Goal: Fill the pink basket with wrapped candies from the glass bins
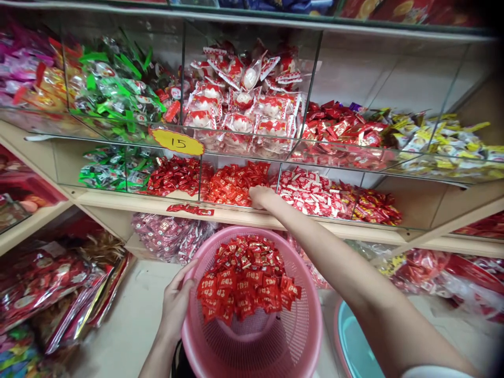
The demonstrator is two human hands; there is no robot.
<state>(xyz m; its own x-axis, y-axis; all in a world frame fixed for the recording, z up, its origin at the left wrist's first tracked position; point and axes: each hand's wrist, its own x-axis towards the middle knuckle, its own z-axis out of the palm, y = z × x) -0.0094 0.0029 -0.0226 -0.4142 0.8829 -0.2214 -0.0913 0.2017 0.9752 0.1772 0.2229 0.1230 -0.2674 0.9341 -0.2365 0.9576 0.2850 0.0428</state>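
Inside the pink basket [297, 325] lie red-wrapped candies [248, 281].

My right hand [263, 198]: fingertips hidden among red packets [228, 184] — can't tell what I pinch. Left hand [177, 302]: fingers partly out of sight at pink basket [190, 323], itself cut off below. Turquoise basin [356, 338] cropped, part behind my forearm [334, 257]. Purple packets [18, 71] blurred.

The number 15 stands in black on the yellow tag [177, 142], above and left of the basket [289, 338]; pale lettering marks the red packets [271, 291] inside the basket, too unclear to read.
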